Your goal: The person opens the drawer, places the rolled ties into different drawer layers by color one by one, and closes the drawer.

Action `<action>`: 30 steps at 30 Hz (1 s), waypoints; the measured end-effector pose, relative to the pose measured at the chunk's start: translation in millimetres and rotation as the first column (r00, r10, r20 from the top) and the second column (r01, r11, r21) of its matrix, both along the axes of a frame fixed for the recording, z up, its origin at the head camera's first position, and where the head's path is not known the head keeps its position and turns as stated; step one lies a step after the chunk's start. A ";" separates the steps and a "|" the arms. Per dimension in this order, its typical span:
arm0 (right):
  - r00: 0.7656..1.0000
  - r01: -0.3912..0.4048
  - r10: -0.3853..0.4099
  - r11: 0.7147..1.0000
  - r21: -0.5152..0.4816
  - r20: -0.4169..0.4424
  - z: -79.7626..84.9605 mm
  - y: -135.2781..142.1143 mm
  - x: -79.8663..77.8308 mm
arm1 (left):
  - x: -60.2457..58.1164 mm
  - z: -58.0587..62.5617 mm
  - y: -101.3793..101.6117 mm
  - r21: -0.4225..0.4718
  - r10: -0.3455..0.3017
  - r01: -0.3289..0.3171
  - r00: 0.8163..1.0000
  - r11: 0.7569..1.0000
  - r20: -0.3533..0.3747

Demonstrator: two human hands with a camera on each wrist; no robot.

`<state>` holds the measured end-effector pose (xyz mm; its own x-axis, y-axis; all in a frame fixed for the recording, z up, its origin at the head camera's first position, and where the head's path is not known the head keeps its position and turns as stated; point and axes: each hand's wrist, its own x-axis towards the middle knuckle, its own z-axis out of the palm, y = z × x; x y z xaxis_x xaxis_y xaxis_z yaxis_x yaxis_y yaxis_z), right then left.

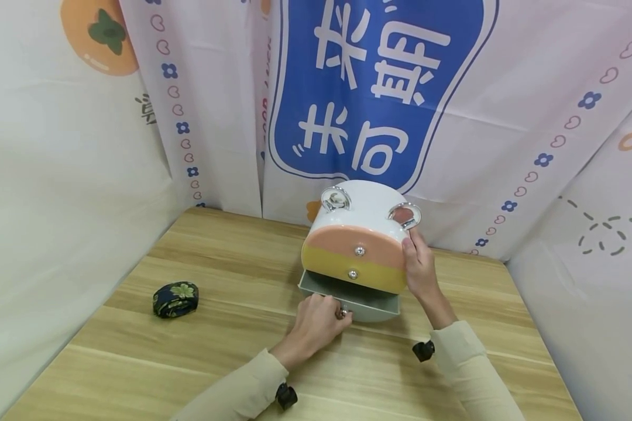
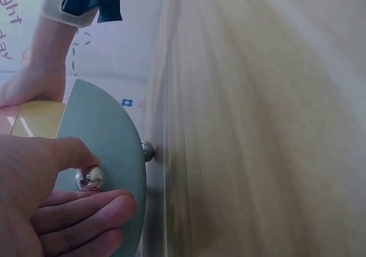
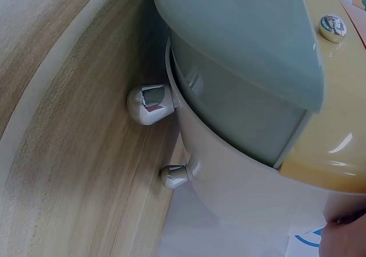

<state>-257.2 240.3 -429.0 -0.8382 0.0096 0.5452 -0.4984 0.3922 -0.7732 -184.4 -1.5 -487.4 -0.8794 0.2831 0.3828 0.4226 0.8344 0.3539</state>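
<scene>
A small rounded drawer cabinet [image 1: 371,202] has a white shell, silver ring ears and peach, yellow and grey-green drawer fronts. The lowest, grey-green drawer [image 1: 376,311] is pulled part way out, and what shows of its inside looks bare. My left hand [image 1: 316,324] pinches that drawer's silver knob [image 2: 90,178] between thumb and fingers. At the cabinet's right side, my right hand [image 1: 422,272] grips the shell below the right ear. Only a bit of this hand appears at the corner of the right wrist view. The upper two drawers are closed.
On the wooden table [image 1: 232,362], a dark rolled cloth [image 1: 175,299] with a gold-green flower pattern lies to the left. Round silver feet [image 3: 151,104] hold up the cabinet. A printed curtain [image 1: 221,105] hangs close behind it, with pale fabric walls at both sides.
</scene>
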 end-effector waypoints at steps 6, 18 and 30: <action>1.000 -0.001 0.001 1.000 -0.002 -0.020 -1.8 0.5 -0.8 | 7.2 0.3 -1.6 -0.013 -0.008 0.008 1.000 1.000 -0.009; 1.000 0.000 0.000 1.000 -0.011 -0.028 -3.5 0.2 -1.2 | 19.6 1.4 -5.8 -0.027 -0.028 0.028 0.999 0.999 0.016; 1.000 -0.004 0.003 1.000 -0.024 -0.018 -4.7 1.3 -1.4 | 29.3 -0.1 -8.4 -0.048 -0.038 0.038 0.999 0.998 -0.008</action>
<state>-258.6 241.6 -433.7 -0.8282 0.0200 0.5601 -0.5138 0.3720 -0.7731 -155.1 -9.9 -487.4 -0.8643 0.3341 0.3761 0.4572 0.8335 0.3102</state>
